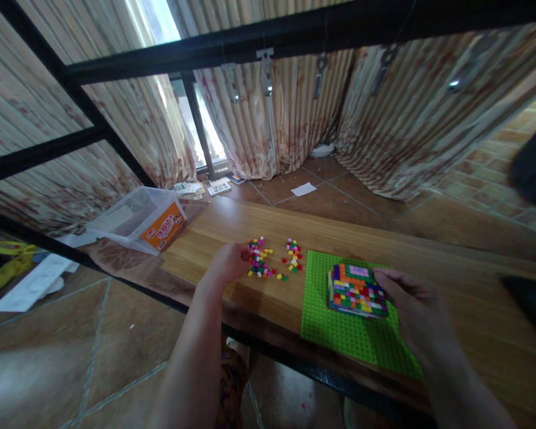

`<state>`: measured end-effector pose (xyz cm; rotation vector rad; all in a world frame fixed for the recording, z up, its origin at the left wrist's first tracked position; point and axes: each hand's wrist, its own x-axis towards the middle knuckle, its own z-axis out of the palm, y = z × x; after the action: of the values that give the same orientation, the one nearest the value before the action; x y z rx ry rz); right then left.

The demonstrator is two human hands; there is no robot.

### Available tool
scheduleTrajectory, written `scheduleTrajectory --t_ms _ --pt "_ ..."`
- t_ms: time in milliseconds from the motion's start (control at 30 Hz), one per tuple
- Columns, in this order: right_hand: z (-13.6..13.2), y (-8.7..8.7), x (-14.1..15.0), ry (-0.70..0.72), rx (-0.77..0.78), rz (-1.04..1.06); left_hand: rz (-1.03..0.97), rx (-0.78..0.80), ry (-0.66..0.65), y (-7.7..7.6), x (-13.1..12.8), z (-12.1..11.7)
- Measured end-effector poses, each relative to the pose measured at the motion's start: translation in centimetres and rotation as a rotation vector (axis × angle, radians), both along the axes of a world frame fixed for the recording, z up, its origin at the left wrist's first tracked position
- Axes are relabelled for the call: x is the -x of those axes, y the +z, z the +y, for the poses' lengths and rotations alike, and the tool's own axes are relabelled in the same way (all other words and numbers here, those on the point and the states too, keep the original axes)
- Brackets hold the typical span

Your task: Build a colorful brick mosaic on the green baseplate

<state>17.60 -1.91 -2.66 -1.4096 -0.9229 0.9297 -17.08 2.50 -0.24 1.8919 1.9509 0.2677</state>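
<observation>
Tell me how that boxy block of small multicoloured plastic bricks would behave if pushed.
The boxy block of small multicoloured plastic bricks would probably feel stiff, since its pieces look tightly packed. It seems unlikely to roll, given its flat sides. Tiny pieces might pop off under a hard knock.

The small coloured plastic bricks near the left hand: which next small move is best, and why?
Perhaps the left hand should pinch one of the small bricks: it is at their edge, while the right hand holds the multicoloured rectangular brick block over the green studded baseplate.
</observation>
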Motion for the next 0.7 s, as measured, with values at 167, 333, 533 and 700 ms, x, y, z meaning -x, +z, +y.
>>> scheduleTrajectory --t_ms 167,333,533,700 --pt "-0.01 0.19 0.13 -0.015 0.022 0.029 0.064 0.002 0.004 0.64 -1.05 -0.15" --pt "0.0 -0.03 0.0 0.003 0.015 0.036 0.079 -0.002 0.021 0.66 -1.12 -0.14" --pt "0.12 0.08 -0.01 0.013 0.001 0.018 -0.02 -0.035 0.057 0.57 -1.04 0.3" --pt "0.11 0.52 0.2 0.001 -0.006 0.021 -0.017 -0.023 0.075 0.39 -1.05 0.41"
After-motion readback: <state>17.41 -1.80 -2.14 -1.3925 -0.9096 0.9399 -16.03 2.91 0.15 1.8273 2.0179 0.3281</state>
